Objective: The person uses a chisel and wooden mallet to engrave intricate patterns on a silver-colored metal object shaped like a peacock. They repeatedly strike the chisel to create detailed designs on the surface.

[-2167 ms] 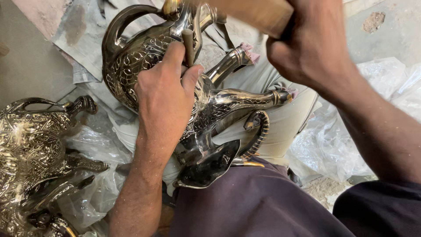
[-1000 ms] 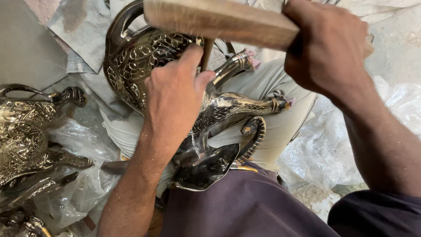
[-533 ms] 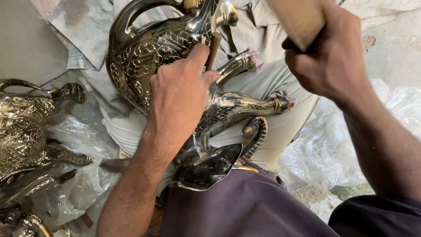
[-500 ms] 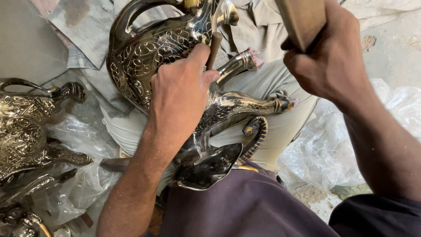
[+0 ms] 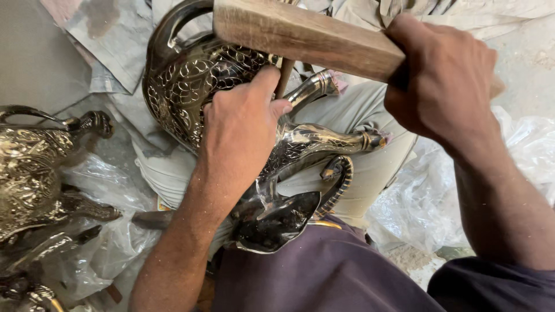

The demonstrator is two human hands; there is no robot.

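You are clamping your left hand (image 5: 240, 130) on the thin punch (image 5: 284, 76) against the engraved metal vessel (image 5: 191, 86) resting on your lap, while your right hand (image 5: 442, 78) is gripping the wooden mallet (image 5: 300, 34); be landing blows squarely.

The left hand (image 5: 240, 136) presses an engraved metal vessel (image 5: 191, 86) against the lap and pinches a thin punch (image 5: 283, 78); the right hand (image 5: 442, 75) grips a wooden mallet (image 5: 300, 34) above it, with more ornate metal pieces (image 5: 34, 173) on plastic sheeting (image 5: 104, 242) nearby
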